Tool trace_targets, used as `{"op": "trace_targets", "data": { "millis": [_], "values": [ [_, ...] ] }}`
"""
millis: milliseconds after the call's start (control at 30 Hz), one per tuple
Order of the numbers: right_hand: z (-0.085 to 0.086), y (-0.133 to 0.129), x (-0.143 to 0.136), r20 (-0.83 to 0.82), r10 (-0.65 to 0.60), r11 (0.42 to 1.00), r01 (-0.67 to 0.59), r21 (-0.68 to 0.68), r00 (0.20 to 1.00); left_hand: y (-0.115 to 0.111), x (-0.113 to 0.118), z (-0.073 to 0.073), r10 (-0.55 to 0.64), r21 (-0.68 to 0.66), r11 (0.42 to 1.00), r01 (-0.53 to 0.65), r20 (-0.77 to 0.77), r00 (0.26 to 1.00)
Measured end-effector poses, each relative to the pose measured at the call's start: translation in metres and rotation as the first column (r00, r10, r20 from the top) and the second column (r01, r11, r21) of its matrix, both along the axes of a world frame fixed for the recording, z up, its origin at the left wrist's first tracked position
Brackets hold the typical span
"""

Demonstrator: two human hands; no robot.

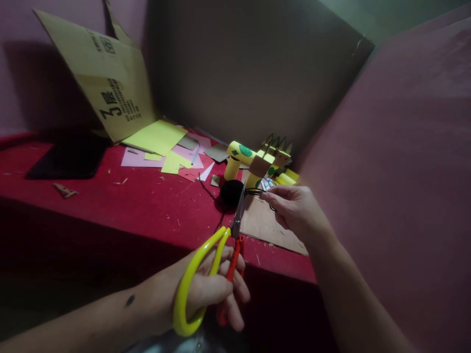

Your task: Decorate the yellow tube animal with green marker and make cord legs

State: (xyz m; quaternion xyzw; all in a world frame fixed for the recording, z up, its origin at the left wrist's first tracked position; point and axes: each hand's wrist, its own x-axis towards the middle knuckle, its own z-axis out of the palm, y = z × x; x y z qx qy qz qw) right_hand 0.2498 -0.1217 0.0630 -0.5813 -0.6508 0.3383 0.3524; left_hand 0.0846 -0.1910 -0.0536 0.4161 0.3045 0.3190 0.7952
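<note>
Fingers of my left hand [209, 290] curl around a pair of scissors [236, 228] with one yellow and one red handle. The blades point up and away, close to the black strands [253, 191]; whether they touch them I cannot tell. My right hand [296, 208] pinches these looped strands, which look like yarn, between thumb and fingertips. Just left of the blades lies a round black ball [231, 192], probably yarn, with a loose end trailing over the red tabletop. Beneath my right hand is a flat piece of brown cardboard [274, 228].
Behind the ball stands a yellow paper model [241, 153] with green spots and cardboard parts. Yellow sheets [158, 137], pink paper [142, 158] and scraps lie left of it. A large cardboard piece [117, 83] leans at back left, near a dark flat object [68, 159]. Walls enclose the red table [140, 206].
</note>
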Motion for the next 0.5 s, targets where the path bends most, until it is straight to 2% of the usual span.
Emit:
{"op": "trace_targets", "data": {
  "millis": [200, 400, 500],
  "values": [
    [-0.001, 0.001, -0.001, 0.002, -0.007, 1.0, 0.007, -0.011, 1.0, 0.001, -0.005, 0.005, 0.012, 0.041, 0.999, -0.009, -0.054, 0.998],
    [-0.002, 0.003, -0.003, -0.027, -0.001, 1.0, 0.0, -0.008, 1.0, 0.001, -0.011, 0.003, 0.011, 0.073, 0.997, -0.009, -0.02, 1.0],
    [-0.003, 0.006, -0.003, -0.022, 0.006, 1.0, -0.006, 0.0, 1.0, 0.003, -0.017, 0.01, 0.004, 0.145, 0.989, 0.011, -0.102, 0.995]
  ]
}}
